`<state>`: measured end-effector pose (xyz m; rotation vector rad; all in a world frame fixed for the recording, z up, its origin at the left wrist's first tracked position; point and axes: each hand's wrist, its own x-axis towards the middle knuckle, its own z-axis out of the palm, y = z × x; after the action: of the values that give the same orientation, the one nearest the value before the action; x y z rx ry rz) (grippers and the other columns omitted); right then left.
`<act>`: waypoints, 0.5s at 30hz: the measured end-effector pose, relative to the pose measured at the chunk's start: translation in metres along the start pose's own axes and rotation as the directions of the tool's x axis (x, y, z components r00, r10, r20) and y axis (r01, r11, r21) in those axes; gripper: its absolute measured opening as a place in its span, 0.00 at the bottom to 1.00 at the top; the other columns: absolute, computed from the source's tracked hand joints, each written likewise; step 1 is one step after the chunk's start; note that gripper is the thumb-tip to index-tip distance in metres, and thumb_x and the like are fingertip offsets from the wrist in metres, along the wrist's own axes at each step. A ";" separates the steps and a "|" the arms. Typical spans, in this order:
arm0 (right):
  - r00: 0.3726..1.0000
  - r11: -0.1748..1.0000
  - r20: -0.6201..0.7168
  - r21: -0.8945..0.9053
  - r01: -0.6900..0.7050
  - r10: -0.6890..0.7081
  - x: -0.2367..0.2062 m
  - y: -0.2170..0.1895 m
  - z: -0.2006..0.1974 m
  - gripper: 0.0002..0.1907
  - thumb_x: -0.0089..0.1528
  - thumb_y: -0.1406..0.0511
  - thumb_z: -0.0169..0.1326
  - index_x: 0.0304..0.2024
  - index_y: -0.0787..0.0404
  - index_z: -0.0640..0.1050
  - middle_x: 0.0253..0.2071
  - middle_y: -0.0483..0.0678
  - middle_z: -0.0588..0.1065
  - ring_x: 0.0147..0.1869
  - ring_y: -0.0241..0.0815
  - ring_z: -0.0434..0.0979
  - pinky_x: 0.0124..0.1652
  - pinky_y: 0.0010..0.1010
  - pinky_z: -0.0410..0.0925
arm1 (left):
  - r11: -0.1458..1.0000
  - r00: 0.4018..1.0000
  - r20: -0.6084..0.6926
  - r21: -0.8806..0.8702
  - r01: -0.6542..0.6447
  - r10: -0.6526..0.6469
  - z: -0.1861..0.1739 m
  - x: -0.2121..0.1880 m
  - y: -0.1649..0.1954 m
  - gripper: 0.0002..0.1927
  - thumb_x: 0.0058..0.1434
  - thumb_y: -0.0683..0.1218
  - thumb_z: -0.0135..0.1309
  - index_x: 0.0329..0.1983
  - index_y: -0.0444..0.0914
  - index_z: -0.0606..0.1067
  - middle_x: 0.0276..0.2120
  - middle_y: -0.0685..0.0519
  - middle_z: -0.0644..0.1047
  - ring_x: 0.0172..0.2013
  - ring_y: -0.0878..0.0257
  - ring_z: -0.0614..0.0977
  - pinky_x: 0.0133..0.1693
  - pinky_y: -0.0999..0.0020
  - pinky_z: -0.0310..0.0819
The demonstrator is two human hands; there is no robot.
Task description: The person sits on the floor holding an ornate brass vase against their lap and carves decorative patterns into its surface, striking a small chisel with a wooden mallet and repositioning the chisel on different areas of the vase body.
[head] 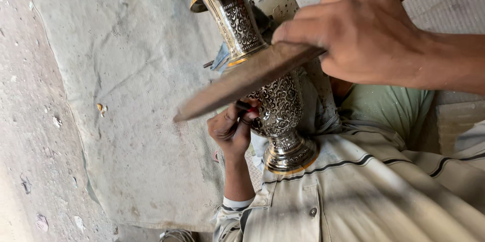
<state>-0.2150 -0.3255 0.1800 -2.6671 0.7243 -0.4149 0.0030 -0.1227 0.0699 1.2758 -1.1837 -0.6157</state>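
Observation:
An ornate silver vase with engraved floral patterns and gold rims lies tilted across my lap, its foot toward my shirt and its mouth pointing away. My left hand pinches a small dark tool with a red mark, its tip set against the vase's round belly. My right hand grips a long flat wooden stick, which crosses in front of the vase's neck and is blurred by motion.
A pale cloth sheet covers the ground beyond the vase, with bare dusty ground beside it. My beige striped shirt fills the lower right. A green cloth lies under my right wrist.

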 end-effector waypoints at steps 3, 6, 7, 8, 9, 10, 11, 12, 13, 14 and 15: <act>1.000 0.990 0.003 0.143 -0.017 0.017 0.000 0.000 0.000 0.24 0.50 0.76 0.57 0.48 0.52 0.80 0.26 0.39 0.76 0.27 0.39 0.77 0.33 0.35 0.69 | 0.998 0.999 -0.024 -0.044 0.047 -0.048 0.001 -0.002 -0.002 0.18 0.61 0.31 0.61 0.54 0.33 0.77 0.36 0.49 0.84 0.34 0.66 0.83 0.44 0.72 0.81; 0.998 0.998 -0.046 0.038 0.050 -0.048 -0.001 0.000 0.001 0.22 0.53 0.75 0.58 0.46 0.48 0.81 0.25 0.39 0.77 0.27 0.40 0.77 0.36 0.42 0.68 | 0.998 1.000 -0.006 -0.060 0.029 -0.029 0.001 -0.001 -0.004 0.16 0.63 0.31 0.60 0.53 0.35 0.79 0.38 0.48 0.83 0.37 0.65 0.83 0.44 0.72 0.80; 0.996 0.998 -0.056 -0.022 0.067 -0.068 -0.002 0.000 0.000 0.21 0.54 0.75 0.59 0.45 0.45 0.82 0.25 0.38 0.78 0.26 0.41 0.77 0.37 0.46 0.67 | 0.997 0.999 -0.015 -0.067 0.030 -0.031 0.001 -0.002 -0.004 0.19 0.62 0.31 0.61 0.56 0.35 0.78 0.37 0.48 0.84 0.36 0.65 0.84 0.45 0.71 0.81; 0.998 0.991 -0.061 0.130 0.009 -0.001 -0.002 -0.001 -0.001 0.20 0.54 0.74 0.58 0.46 0.49 0.80 0.26 0.40 0.77 0.28 0.41 0.78 0.36 0.42 0.67 | 0.997 0.999 -0.026 -0.076 0.034 -0.036 0.001 -0.002 -0.004 0.22 0.61 0.32 0.61 0.58 0.35 0.76 0.37 0.49 0.84 0.36 0.66 0.84 0.45 0.71 0.82; 0.996 0.959 -0.056 0.279 -0.047 0.065 -0.003 -0.002 -0.002 0.21 0.53 0.74 0.57 0.47 0.53 0.78 0.28 0.42 0.77 0.30 0.40 0.78 0.34 0.38 0.68 | 0.997 0.999 -0.014 -0.065 0.036 -0.037 0.002 -0.002 -0.004 0.19 0.63 0.31 0.61 0.57 0.36 0.78 0.37 0.48 0.84 0.36 0.65 0.84 0.44 0.72 0.82; 0.991 0.901 -0.040 0.423 -0.100 0.129 -0.003 -0.003 -0.003 0.21 0.52 0.74 0.57 0.48 0.56 0.76 0.29 0.44 0.76 0.32 0.40 0.78 0.33 0.35 0.68 | 0.998 0.999 -0.002 -0.052 0.039 -0.039 0.001 -0.003 -0.003 0.18 0.64 0.31 0.60 0.55 0.38 0.80 0.36 0.47 0.84 0.36 0.65 0.84 0.43 0.72 0.82; 0.995 0.969 -0.090 0.245 -0.025 0.049 -0.004 -0.004 -0.005 0.21 0.51 0.75 0.58 0.47 0.55 0.77 0.29 0.44 0.77 0.32 0.42 0.78 0.34 0.38 0.67 | 0.999 0.999 0.012 -0.036 0.036 -0.036 0.000 -0.003 -0.003 0.16 0.65 0.30 0.60 0.53 0.39 0.82 0.36 0.46 0.84 0.35 0.65 0.84 0.42 0.73 0.82; 0.991 0.998 -0.127 0.051 0.047 -0.040 -0.005 -0.004 -0.007 0.22 0.50 0.75 0.59 0.46 0.54 0.79 0.28 0.43 0.78 0.31 0.43 0.79 0.36 0.42 0.67 | 1.000 1.000 0.011 -0.027 0.012 -0.011 0.000 -0.002 -0.004 0.18 0.64 0.31 0.61 0.56 0.39 0.80 0.36 0.47 0.84 0.37 0.65 0.84 0.46 0.71 0.81; 0.980 0.983 -0.145 -0.145 0.114 -0.135 -0.004 -0.005 -0.008 0.22 0.48 0.75 0.60 0.44 0.52 0.80 0.28 0.43 0.79 0.30 0.45 0.79 0.37 0.46 0.66 | 1.000 1.000 0.010 -0.017 -0.014 0.014 0.000 -0.002 -0.004 0.21 0.63 0.31 0.61 0.59 0.38 0.78 0.36 0.48 0.84 0.38 0.65 0.85 0.49 0.69 0.80; 0.992 0.998 -0.123 0.066 0.017 -0.009 -0.004 -0.006 -0.009 0.20 0.51 0.73 0.61 0.46 0.53 0.79 0.28 0.43 0.78 0.31 0.43 0.79 0.36 0.43 0.66 | 0.999 0.999 0.006 -0.007 -0.032 0.032 0.000 -0.002 -0.004 0.24 0.62 0.32 0.61 0.62 0.37 0.77 0.36 0.49 0.84 0.39 0.65 0.85 0.53 0.68 0.80; 0.992 0.958 -0.071 0.272 -0.085 0.108 -0.004 -0.007 -0.009 0.19 0.54 0.72 0.61 0.47 0.54 0.77 0.28 0.44 0.77 0.31 0.41 0.78 0.35 0.39 0.66 | 0.999 0.999 0.011 -0.011 -0.036 0.036 0.000 -0.002 -0.005 0.24 0.63 0.32 0.61 0.62 0.37 0.77 0.37 0.49 0.84 0.39 0.65 0.85 0.54 0.67 0.79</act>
<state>-0.2183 -0.3201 0.1900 -2.3617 0.7609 -0.5618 0.0039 -0.1219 0.0642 1.2411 -1.2087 -0.6029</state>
